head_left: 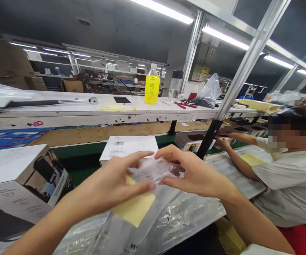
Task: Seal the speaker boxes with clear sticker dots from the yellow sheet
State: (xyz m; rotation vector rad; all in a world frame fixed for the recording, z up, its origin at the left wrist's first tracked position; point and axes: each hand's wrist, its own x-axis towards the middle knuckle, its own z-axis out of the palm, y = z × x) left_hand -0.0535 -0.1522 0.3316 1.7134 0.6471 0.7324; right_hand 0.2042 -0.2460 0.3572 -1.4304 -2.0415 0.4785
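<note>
Clear plastic wrapping point(153, 170), crumpled: one, raised above the plastic-covered worktop point(192, 210). Left hand point(114, 180): pinching its left side between thumb and fingers. Right hand point(195, 171): thumb and fingers likewise closed about its right side. Yellow paper sheet point(137, 209): one, below the left hand; whether gripped, cannot tell. White carton point(131, 144), barcoded: one, behind the hands.
</note>
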